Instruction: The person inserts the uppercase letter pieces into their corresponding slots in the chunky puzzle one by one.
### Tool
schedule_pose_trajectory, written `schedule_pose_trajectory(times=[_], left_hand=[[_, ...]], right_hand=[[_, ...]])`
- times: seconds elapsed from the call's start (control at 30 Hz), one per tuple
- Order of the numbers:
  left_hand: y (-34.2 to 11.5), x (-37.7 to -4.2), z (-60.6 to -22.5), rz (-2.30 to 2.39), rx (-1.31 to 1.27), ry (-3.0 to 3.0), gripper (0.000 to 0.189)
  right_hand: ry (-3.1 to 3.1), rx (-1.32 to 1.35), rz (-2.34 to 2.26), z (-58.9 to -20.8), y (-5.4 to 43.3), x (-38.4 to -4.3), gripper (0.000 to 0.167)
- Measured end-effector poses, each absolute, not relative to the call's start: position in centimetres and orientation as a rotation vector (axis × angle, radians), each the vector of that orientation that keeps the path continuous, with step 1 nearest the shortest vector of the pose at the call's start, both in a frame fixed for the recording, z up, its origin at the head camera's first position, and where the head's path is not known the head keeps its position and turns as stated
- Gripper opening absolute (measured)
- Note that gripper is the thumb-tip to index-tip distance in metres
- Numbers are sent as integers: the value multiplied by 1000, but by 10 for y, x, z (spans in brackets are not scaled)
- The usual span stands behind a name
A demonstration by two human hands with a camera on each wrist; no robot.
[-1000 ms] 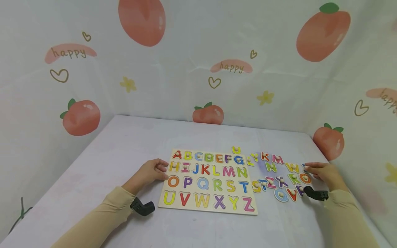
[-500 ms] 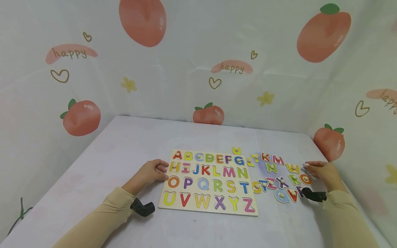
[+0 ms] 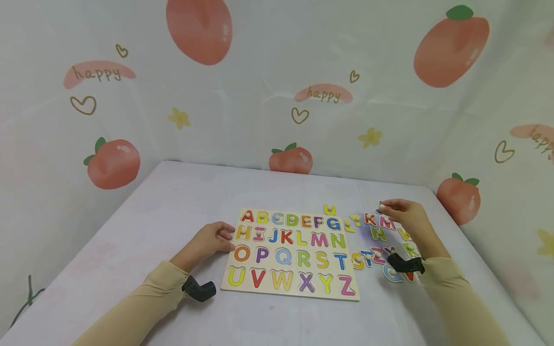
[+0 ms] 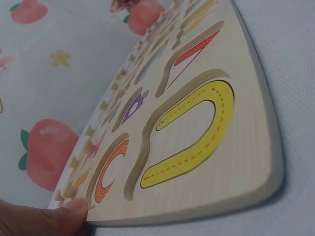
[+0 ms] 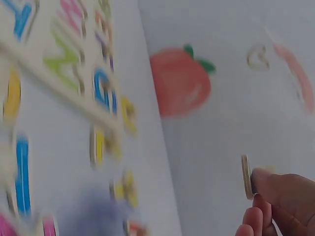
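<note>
In the head view the wooden alphabet puzzle board [image 3: 270, 247] lies flat, its first row and the H and I slots filled with knobbed letters. My left hand [image 3: 211, 244] touches the board's left edge, its fingers loosely bent. The left wrist view shows the thumb [image 4: 59, 216] at the edge near the orange O slot. My right hand [image 3: 407, 216] pinches a small letter piece [image 3: 379, 207], seemingly a J, raised above the loose letters. In the right wrist view that piece [image 5: 246, 177] shows edge-on between thumb and fingers, so its face is hidden.
Loose letters lie right of the board, among them a K [image 3: 370, 219], N [image 3: 378, 234], S [image 3: 358, 260] and Q [image 3: 391, 273]. A yellow U [image 3: 330, 209] lies at the board's far edge. My right forearm covers part of the loose letters. Fabric walls surround the table.
My right hand has picked up the small letter piece at the far right and carried it left and away from me. The left hand and board have stayed in place.
</note>
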State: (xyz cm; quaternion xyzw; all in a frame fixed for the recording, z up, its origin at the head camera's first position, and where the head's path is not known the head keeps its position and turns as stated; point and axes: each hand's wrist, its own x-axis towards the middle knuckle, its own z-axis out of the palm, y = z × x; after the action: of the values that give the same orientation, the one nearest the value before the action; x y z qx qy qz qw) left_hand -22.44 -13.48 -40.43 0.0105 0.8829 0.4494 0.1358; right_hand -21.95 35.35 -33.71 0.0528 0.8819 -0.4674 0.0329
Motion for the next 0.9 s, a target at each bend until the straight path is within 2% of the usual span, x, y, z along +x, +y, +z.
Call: schedule_pose_trajectory(times=[0.07,0.1,0.53,0.9], left_hand=[[-135,-225,-404,1302,33,2557,50],[-135,-225,-404,1305,35,2556,50],[-134,-225,-403,1310,46,2543,50],[-135,-225,-404,1308,33,2539,50]], right_hand=[[2804,146,-1381,-348,331,-225,52],[2820,139,-1374,-351,320,-227,52],[2758,-124,-1392,-367,210,-231,21],[2703,-151,-1312,-386,152,-235,13]])
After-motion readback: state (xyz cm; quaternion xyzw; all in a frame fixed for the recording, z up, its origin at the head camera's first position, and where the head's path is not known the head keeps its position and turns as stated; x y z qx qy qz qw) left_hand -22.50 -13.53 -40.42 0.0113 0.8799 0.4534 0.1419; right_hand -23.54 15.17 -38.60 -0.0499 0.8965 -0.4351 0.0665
